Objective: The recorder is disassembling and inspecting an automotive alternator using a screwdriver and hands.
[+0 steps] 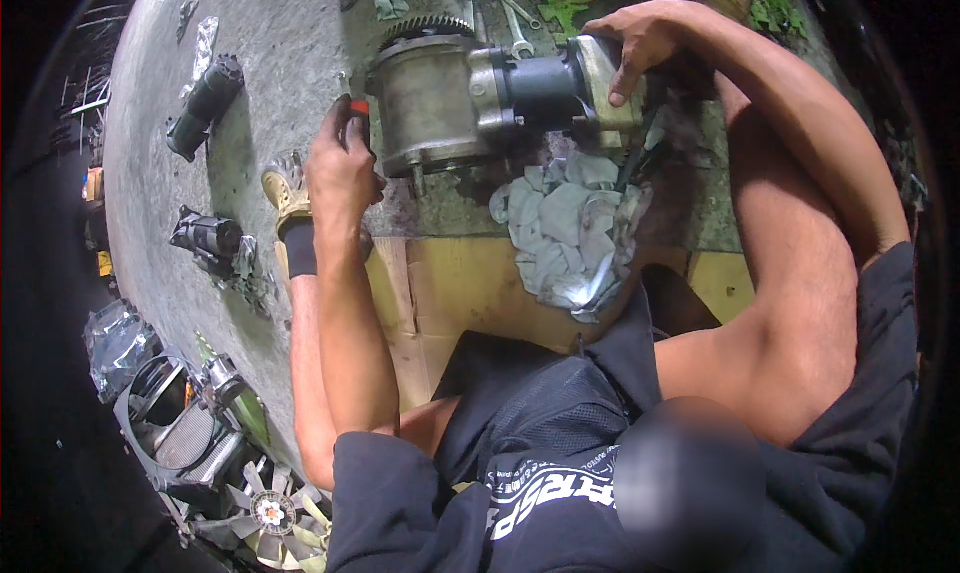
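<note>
A heavy metal machine assembly (428,108) lies on the floor ahead of me: a round grey housing with a toothed gear (428,27) at its far side, a black cylinder (543,85) in the middle and a pale block (608,78) at the right. My right hand (650,45) grips that block, fingers over its far edge and thumb on top. Just left of the housing, my left hand (343,165) is closed around a small object with a red part (359,107); its kind is mostly hidden. A crumpled grey rag (570,223) lies nearer to me.
Wrenches (517,33) lie beyond the assembly. Two dark cylindrical parts (205,108) (205,235) rest on the concrete floor (270,83) at left. A fan (270,513) and a round-framed part (175,423) stand lower left. Cardboard (460,283) lies under me.
</note>
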Motion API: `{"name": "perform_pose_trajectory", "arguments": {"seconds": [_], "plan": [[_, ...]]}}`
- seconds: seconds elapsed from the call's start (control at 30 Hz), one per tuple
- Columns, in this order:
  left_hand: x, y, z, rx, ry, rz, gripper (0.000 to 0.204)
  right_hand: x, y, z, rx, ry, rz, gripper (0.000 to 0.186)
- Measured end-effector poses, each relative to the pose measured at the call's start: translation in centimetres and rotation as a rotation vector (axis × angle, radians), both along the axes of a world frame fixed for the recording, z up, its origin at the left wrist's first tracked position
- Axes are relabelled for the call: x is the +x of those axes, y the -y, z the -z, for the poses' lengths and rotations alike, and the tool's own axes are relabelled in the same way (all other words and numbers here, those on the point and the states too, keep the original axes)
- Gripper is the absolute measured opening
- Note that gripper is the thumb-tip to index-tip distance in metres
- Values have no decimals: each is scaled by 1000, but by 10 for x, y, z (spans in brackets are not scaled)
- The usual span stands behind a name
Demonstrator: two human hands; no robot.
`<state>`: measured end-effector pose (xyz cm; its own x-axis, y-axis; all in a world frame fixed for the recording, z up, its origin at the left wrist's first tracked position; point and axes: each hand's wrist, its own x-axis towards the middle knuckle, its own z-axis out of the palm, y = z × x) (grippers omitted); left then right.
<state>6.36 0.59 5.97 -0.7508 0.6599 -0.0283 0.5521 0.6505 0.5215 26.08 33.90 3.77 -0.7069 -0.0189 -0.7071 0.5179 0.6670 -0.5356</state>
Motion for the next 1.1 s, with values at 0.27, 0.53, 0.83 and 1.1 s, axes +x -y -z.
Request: {"name": "perform_pose_trajectory", "arguments": {"seconds": [0.27, 0.53, 0.83, 1.1], "plan": [[7, 3, -3, 51, 134, -135, 42, 0, -1, 3, 131, -12, -39, 111], [-1, 8, 5, 18, 109, -92, 43, -2, -1, 4, 98, 11, -13, 114], [0, 7, 5, 14, 115, -164, 42, 0, 4, 0, 127, 13, -9, 115], [5, 1, -6, 18, 196, -167, 42, -1, 3, -2, 160, 5, -21, 115]]}}
